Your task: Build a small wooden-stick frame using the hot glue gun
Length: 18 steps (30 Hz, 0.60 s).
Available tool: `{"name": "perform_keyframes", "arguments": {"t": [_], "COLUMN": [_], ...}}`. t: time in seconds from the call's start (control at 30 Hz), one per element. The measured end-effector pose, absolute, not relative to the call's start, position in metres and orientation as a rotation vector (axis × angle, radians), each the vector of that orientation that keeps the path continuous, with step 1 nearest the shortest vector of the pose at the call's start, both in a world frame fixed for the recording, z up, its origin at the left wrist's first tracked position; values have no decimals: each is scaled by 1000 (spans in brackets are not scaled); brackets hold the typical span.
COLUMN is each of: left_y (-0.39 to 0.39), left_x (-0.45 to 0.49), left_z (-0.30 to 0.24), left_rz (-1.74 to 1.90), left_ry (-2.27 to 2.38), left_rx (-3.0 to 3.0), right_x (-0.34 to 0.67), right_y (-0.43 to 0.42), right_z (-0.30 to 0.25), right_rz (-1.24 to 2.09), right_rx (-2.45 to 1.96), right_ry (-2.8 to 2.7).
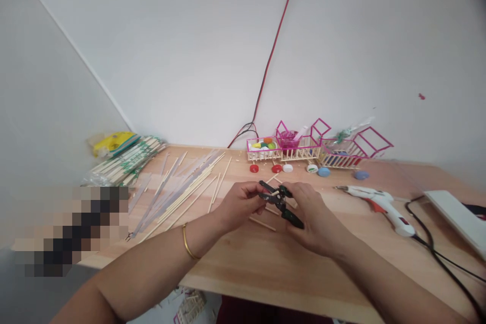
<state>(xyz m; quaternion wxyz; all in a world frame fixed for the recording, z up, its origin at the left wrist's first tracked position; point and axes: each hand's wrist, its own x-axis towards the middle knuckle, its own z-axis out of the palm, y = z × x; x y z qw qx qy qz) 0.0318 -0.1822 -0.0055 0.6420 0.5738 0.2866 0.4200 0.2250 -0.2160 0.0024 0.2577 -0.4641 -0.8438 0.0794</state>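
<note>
My right hand (313,217) is wrapped round the dark handles of a pair of wire-cutting pliers (281,199), whose jaws point to the left. A short bit of pale wooden stick (275,193) shows at the jaws. My left hand (243,205) is closed in a pinch right beside the jaws, apparently on the stick, though the fingers hide most of it. Under and behind the hands, several cut stick pieces (262,224) lie on the wooden table (243,258).
Long wooden sticks (193,182) and grey strips (152,210) lie left, before bagged sticks (129,159). Small stick-built carts (301,151) with bottle-cap wheels stand at the back. A glue gun (379,205) with its cord (429,243) lies right, near a white box (455,217).
</note>
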Motion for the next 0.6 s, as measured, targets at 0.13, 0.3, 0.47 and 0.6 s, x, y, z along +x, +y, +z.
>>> {"name": "perform_keyframes", "arguments": {"t": [0.13,0.3,0.47,0.6], "left_y": [-182,-182,-180,-180], "left_x": [30,30,29,28], "left_z": [-7,-5,-4,-4], "left_rz": [930,893,870,788], "left_ry": [637,677,663,559], "left_rx": [1344,1383,1406,1375], "right_x": [225,226,232,236], "right_y": [-217,-215,-214,-212], "right_z": [5,4,1,5], "right_rz": [212,166,172,95], "right_rx": [-1270,-1285,-1359,-1229], "right_ry": [-2304,-2318,-2319,-2363]}}
